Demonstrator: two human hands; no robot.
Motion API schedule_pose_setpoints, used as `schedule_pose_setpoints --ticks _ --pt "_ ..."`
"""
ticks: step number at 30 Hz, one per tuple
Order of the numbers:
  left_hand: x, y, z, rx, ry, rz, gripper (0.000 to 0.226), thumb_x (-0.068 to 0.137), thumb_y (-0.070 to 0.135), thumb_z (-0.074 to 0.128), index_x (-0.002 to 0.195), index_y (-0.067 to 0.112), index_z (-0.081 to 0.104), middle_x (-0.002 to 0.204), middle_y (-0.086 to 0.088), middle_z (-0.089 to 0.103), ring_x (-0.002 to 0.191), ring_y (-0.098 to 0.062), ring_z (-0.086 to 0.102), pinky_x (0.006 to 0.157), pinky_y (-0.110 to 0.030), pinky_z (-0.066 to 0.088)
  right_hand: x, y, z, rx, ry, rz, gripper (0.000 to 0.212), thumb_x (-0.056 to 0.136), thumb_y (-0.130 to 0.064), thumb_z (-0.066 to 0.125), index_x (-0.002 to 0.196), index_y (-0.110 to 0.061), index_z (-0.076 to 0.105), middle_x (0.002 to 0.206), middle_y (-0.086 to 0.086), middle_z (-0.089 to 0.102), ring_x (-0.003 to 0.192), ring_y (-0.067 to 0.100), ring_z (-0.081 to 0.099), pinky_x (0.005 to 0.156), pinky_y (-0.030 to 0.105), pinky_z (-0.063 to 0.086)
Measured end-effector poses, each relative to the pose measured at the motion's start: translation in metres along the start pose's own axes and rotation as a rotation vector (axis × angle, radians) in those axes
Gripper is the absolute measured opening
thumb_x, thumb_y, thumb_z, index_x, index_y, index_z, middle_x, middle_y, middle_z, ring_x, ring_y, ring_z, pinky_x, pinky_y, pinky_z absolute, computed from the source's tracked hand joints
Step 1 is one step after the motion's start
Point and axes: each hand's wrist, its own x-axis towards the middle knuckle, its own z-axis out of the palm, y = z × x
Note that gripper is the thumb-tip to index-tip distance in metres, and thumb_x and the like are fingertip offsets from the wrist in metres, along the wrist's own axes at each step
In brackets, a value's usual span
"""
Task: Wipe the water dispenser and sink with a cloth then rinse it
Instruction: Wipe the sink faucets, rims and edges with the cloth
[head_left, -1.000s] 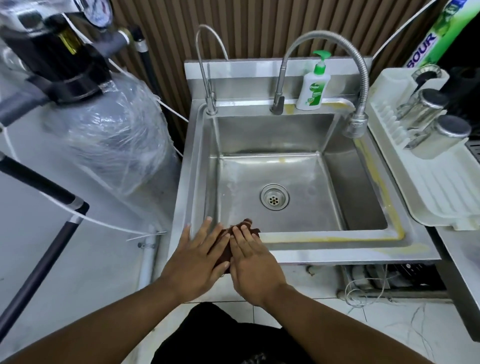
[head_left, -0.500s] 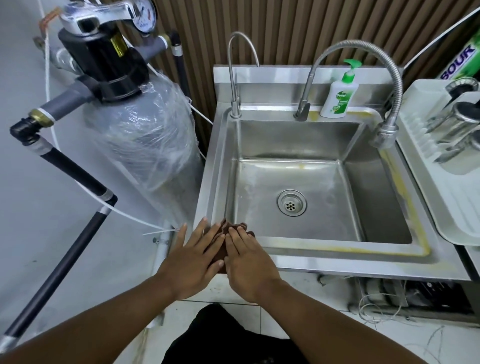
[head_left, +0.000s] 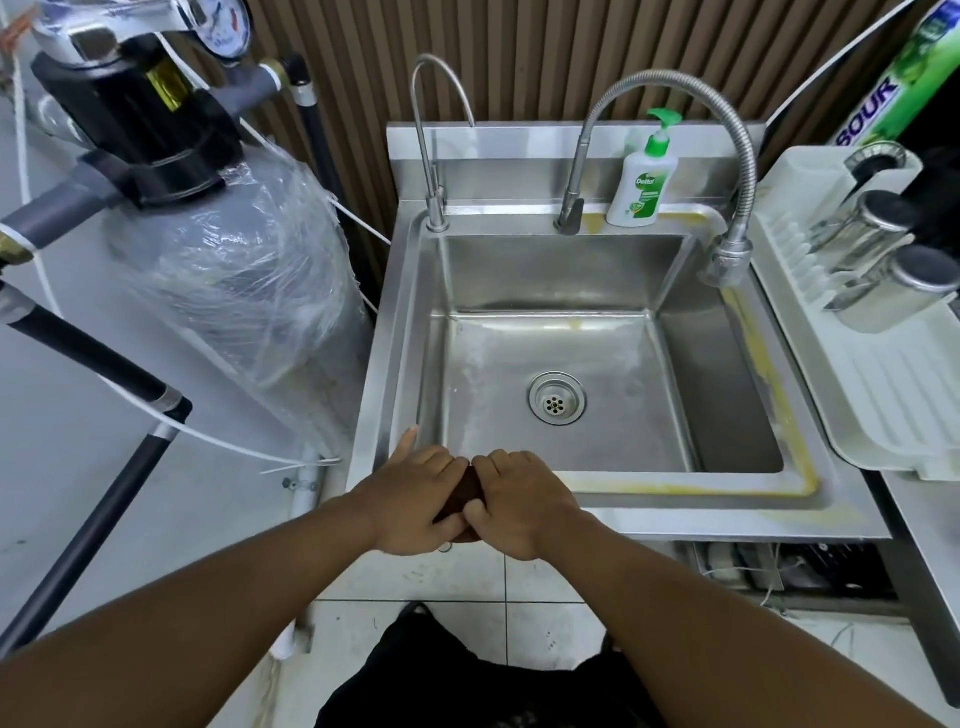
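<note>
My left hand (head_left: 415, 493) grips the left side of the dark brown cloth (head_left: 464, 491), most fingers curled over it and one outer finger sticking straight out toward the basin. My right hand (head_left: 519, 499) grips the other side, knuckles bent, and the two hands touch above the cloth. Only a narrow strip of cloth shows between them. It lies bunched on the front rim of the sink (head_left: 675, 512), near the front left corner, just short of the basin edge.

Far left of my hands stands a grey tank (head_left: 249, 291) wrapped in clear plastic, with a black valve head (head_left: 140, 124) on top and black pipes running off it. It is beside the sink's left wall; I cannot tell whether it touches.

The steel basin holds nothing that I can make out apart from its round drain (head_left: 557, 399) in the middle of the floor. Yellowish stains run along the right and front rim. At the back left corner rises a thin gooseneck tap (head_left: 430, 156). To its right a flexible tap (head_left: 737, 156) arches over to the right rim, and a white soap bottle (head_left: 641, 187) with a green pump stands upright on the back ledge beneath that arch.

Right of the sink, a white draining rack (head_left: 883, 405) sits against the rim, with two steel cups (head_left: 883, 260) lying tilted in its far end.
</note>
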Motion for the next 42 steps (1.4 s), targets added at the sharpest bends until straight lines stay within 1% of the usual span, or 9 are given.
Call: schedule_pose_setpoints --ticks 6,13,18,21,24,26,30,36,42 --pt "0.032 0.01 -0.012 -0.124 -0.106 0.041 0.048 0.097 0.061 0.041 0.121 0.02 0.049 0.107 0.003 0.055 0.122 -0.014 0.046 0.124 -0.051 -0.012 -0.012 0.021 -0.011 0.021 -0.108 0.069 0.05 0.101 -0.044 0.024 0.133 -0.013 0.046 0.13 0.01 0.053 0.126 0.026 0.045 0.123 0.051 0.004" --pt "0.082 0.051 -0.028 -0.191 -0.235 0.065 0.035 0.095 0.055 0.042 0.1 0.022 0.052 0.101 0.002 0.059 0.108 -0.014 0.047 0.123 -0.054 -0.008 -0.038 0.064 -0.021 0.046 -0.139 0.179 0.048 0.102 -0.045 0.022 0.128 -0.015 0.049 0.126 0.007 0.056 0.126 0.023 0.047 0.122 0.055 -0.001" --pt "0.096 0.074 -0.031 -0.184 -0.228 0.092 0.04 0.096 0.056 0.042 0.11 0.02 0.051 0.109 0.0 0.06 0.123 -0.018 0.047 0.124 -0.055 -0.007 -0.055 0.082 -0.022 0.027 -0.124 0.228 0.044 0.101 -0.044 0.023 0.125 -0.017 0.049 0.124 0.005 0.056 0.124 0.023 0.047 0.122 0.057 -0.002" --pt "0.081 0.076 -0.023 -0.104 -0.124 0.108 0.055 0.101 0.058 0.034 0.136 0.016 0.043 0.127 -0.005 0.055 0.136 -0.021 0.038 0.125 -0.053 -0.008 -0.06 0.079 -0.013 0.0 -0.077 0.215 0.057 0.098 -0.045 0.013 0.14 -0.017 0.041 0.135 0.005 0.051 0.132 0.024 0.042 0.122 0.058 -0.005" --pt "0.058 0.075 -0.01 0.033 -0.025 0.085 0.082 0.098 0.064 0.011 0.159 0.008 0.014 0.16 -0.01 0.03 0.154 -0.026 0.01 0.124 -0.053 -0.01 -0.062 0.066 -0.002 -0.055 -0.012 0.194 0.089 0.083 -0.05 -0.009 0.16 -0.013 0.016 0.162 0.008 0.027 0.149 0.026 0.023 0.122 0.058 -0.009" --pt "0.044 0.073 -0.006 0.115 0.014 0.078 0.091 0.093 0.068 -0.002 0.161 0.009 0.002 0.17 -0.007 0.009 0.157 -0.026 -0.009 0.124 -0.055 -0.012 -0.062 0.054 0.006 -0.082 0.006 0.178 0.091 0.082 -0.05 -0.014 0.161 -0.01 0.004 0.169 0.012 0.007 0.155 0.028 0.002 0.12 0.057 -0.015" --pt "0.015 0.058 0.002 0.168 0.042 0.04 0.08 0.102 0.064 0.009 0.161 0.012 -0.005 0.171 -0.004 -0.006 0.155 -0.024 -0.021 0.122 -0.056 -0.015 -0.055 0.024 0.014 -0.104 0.017 0.137 0.087 0.085 -0.051 -0.012 0.158 -0.003 -0.009 0.168 0.019 -0.01 0.154 0.032 -0.017 0.118 0.054 -0.017" --pt "-0.025 0.021 0.023 0.206 0.166 -0.003 0.074 0.101 0.056 0.03 0.149 0.003 0.046 0.158 -0.013 0.043 0.15 -0.031 0.032 0.117 -0.059 0.012 -0.033 -0.025 0.013 -0.08 -0.007 0.079 0.084 0.09 -0.053 -0.005 0.158 -0.003 -0.012 0.166 0.02 -0.017 0.152 0.032 -0.025 0.121 0.045 -0.018" --pt "-0.059 -0.011 0.028 0.209 0.17 -0.068 0.089 0.088 0.066 0.044 0.15 0.002 0.044 0.16 -0.015 0.039 0.151 -0.032 0.029 0.117 -0.061 0.013 -0.004 -0.066 0.013 -0.075 -0.048 0.02 0.093 0.097 -0.066 0.018 0.158 -0.004 -0.012 0.166 0.018 -0.021 0.151 0.03 -0.029 0.122 0.046 -0.019"
